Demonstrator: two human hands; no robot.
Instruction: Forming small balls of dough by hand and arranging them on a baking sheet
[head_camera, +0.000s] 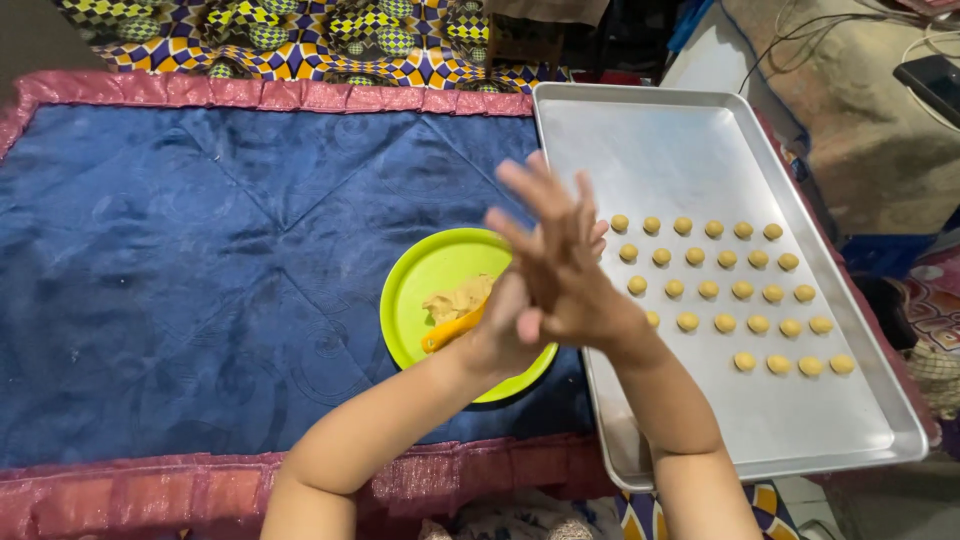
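Observation:
My left hand (505, 335) and my right hand (555, 260) are pressed palm to palm above the gap between a lime-green plate (410, 300) and a metal baking tray (700, 140). The fingers are stretched out and blurred. Whatever lies between the palms is hidden. On the plate sits a lump of beige dough (458, 298) with a yellow-orange spoon (450, 330) beside it, partly under my left hand. Several small round dough balls (725, 290) lie in rows on the tray's right half.
The plate rests on a blue quilted mat (200, 250) with a pink border (150, 485). A patterned cloth (300, 40) lies at the far edge. Cables and a dark device (930, 80) lie on a beige surface at the upper right.

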